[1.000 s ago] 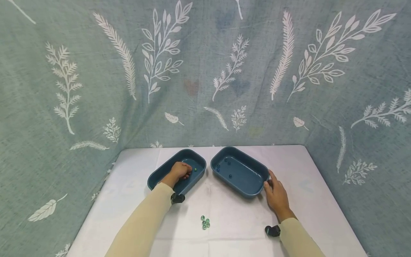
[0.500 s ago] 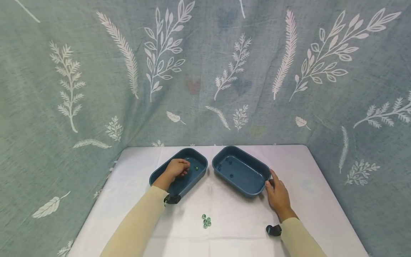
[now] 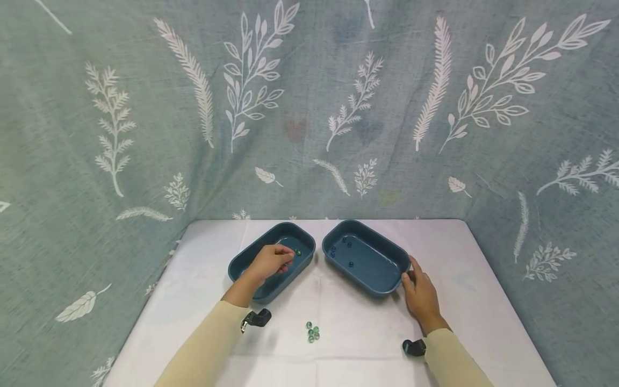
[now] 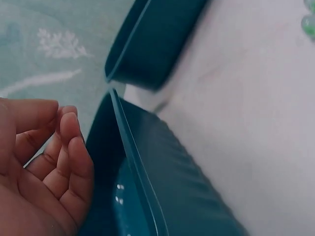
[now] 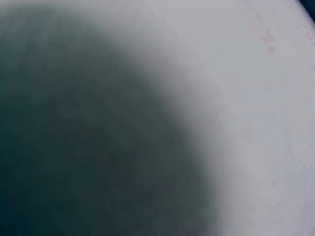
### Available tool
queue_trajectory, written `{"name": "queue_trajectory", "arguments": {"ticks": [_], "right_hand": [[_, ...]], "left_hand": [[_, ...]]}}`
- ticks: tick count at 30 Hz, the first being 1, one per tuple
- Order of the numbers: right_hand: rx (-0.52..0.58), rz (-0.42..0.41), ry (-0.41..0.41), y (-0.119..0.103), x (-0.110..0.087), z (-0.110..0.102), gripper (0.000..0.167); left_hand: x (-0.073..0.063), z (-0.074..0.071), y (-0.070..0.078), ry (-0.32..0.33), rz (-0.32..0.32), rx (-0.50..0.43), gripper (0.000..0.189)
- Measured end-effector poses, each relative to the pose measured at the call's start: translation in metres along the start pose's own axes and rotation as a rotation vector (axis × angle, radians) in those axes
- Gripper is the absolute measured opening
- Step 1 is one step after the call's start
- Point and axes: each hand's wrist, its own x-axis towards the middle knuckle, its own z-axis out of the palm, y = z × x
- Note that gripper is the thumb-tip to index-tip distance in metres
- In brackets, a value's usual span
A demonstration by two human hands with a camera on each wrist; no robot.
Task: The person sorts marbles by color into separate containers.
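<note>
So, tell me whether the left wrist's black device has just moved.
Yes: against the green marble cluster, the black device has shifted left and down in view.

The left wrist view's edge crops green marbles (image 4: 309, 25), and a dark blur (image 5: 98, 142) crowds the right's.

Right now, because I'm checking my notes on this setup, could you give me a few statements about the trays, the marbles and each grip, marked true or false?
1. Five green marbles lie on the white cloth. True.
2. The right grip touches the right tray. True.
3. The left grip is over the right tray. False: it is over the left tray.
4. The right tray holds no marbles. False: several dark marbles lie in it.
5. At least one green marble shows at the left tray, by the left grip's fingertips. True.
6. The left tray stands inside the right tray. False: they stand apart, side by side.
</note>
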Motion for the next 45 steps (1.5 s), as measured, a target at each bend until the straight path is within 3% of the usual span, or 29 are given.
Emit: {"name": "queue_trajectory", "arguments": {"ticks": [8, 18, 35, 45], "right_hand": [[0.000, -0.004, -0.002, 0.002, 0.001, -0.001, 0.055], [-0.004, 0.000, -0.008, 0.000, 0.001, 0.000, 0.056], [-0.010, -0.010, 0.013, -0.002, 0.000, -0.003, 0.055], [-0.018, 0.018, 0.005, -0.004, 0.000, -0.002, 0.055]], "left_hand": [[-0.022, 0.020, 0.001, -0.029, 0.041, -0.017, 0.023], [-0.048, 0.049, -0.021, -0.111, 0.038, -0.015, 0.025], [-0.070, 0.075, -0.055, -0.150, 0.056, 0.100, 0.009], [-0.084, 0.083, -0.061, -0.165, 0.030, 0.097, 0.008]]}}
